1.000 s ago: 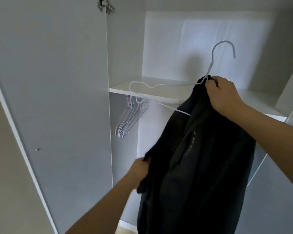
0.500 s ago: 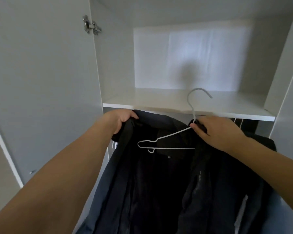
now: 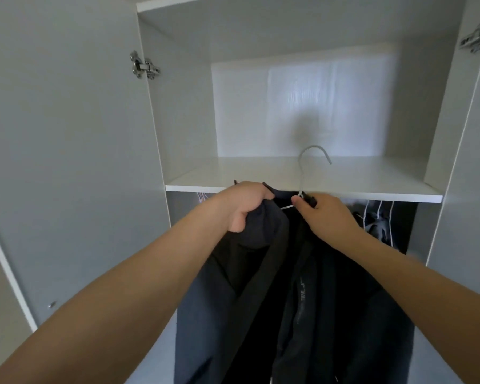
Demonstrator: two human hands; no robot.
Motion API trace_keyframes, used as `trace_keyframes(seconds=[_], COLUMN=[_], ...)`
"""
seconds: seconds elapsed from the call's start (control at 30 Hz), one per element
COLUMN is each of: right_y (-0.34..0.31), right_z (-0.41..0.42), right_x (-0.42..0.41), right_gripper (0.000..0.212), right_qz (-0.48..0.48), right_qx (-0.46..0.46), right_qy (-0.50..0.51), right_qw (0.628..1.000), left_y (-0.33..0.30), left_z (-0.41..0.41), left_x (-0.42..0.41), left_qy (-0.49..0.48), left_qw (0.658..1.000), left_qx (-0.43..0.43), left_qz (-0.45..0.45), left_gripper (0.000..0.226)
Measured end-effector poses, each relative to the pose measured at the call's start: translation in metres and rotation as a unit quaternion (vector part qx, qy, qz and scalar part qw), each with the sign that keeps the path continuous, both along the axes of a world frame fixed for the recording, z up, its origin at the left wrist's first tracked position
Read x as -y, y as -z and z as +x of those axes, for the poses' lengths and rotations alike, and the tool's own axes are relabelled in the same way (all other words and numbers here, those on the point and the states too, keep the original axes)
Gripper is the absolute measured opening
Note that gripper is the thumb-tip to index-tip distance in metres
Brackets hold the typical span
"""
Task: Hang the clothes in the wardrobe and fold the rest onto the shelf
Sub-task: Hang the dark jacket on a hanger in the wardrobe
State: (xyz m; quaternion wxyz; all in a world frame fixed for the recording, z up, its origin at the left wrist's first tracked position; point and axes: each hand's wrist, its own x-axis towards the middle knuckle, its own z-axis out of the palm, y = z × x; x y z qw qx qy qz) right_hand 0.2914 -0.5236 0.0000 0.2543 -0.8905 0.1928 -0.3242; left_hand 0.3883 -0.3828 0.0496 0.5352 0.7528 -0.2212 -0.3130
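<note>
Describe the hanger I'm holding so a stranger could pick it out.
Start at the white wardrobe shelf. At its front edge the right hand pinches a white wire hanger threaded into a dark jacket. Only its hook stands above the shelf edge.

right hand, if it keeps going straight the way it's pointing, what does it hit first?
Probably the front edge of the white shelf: the right hand, gripping the hanger neck, points up and inward just below it. Depth is unclear.

At 12 o'clock the shelf [image 3: 302, 178] edge blocks my way up; above it the compartment is open. The doors [image 3: 67, 162] close me in at 9 and 3 o'clock. Hanging clothes [image 3: 380, 223] fill the space at 2 o'clock.
</note>
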Motion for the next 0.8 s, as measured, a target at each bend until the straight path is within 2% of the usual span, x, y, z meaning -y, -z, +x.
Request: trace_keyframes(seconds=[0.07,0.13,0.2,0.23,0.27,0.33,0.43,0.53,0.6,0.8], right_y=[0.000,-0.002,-0.010,-0.015,-0.020,-0.029,-0.036,-0.039,-0.039,-0.045], right_z=[0.005,0.005,0.001,-0.001,-0.002,-0.004,0.001,0.006,0.009,0.019], right_x=[-0.001,0.001,0.003,0.005,0.007,0.010,0.004,-0.004,-0.007,-0.010], right_gripper=[0.048,0.060,0.062,0.059,0.055,0.048,0.047,0.049,0.047,0.042], right_qz=[0.087,0.158,0.186,0.188,0.186,0.173,0.132,0.086,0.084,0.159], right_qx=[0.020,0.066,0.109,0.128,0.145,0.171,0.163,0.117,0.115,0.171], right_qy=[-0.035,-0.056,-0.050,-0.043,-0.035,-0.031,-0.011,0.045,0.057,-0.039], right_qw=[0.995,0.984,0.975,0.973,0.971,0.970,0.978,0.988,0.988,0.972], left_y=[-0.006,-0.021,-0.030,-0.031,-0.029,-0.020,-0.008,-0.010,-0.011,-0.025], left_z=[-0.011,-0.012,0.001,0.012,0.025,0.041,0.048,0.039,0.030,-0.007], left_x=[0.002,-0.005,-0.017,-0.023,-0.028,-0.034,-0.030,-0.033,-0.035,-0.021], left_qy=[0.064,0.108,0.068,0.044,0.023,0.015,0.005,0.004,0.005,-0.017], left_qw=[0.994,0.956,0.902,0.882,0.866,0.843,0.802,0.793,0.773,0.687], left_qx=[0.069,0.232,0.391,0.440,0.473,0.500,0.564,0.576,0.600,0.706], left_qz=[0.054,0.141,0.167,0.161,0.161,0.199,0.195,0.196,0.204,0.169], left_gripper=[0.028,0.030,0.025,0.021,0.027,0.042,0.019,0.021,0.021,0.029])
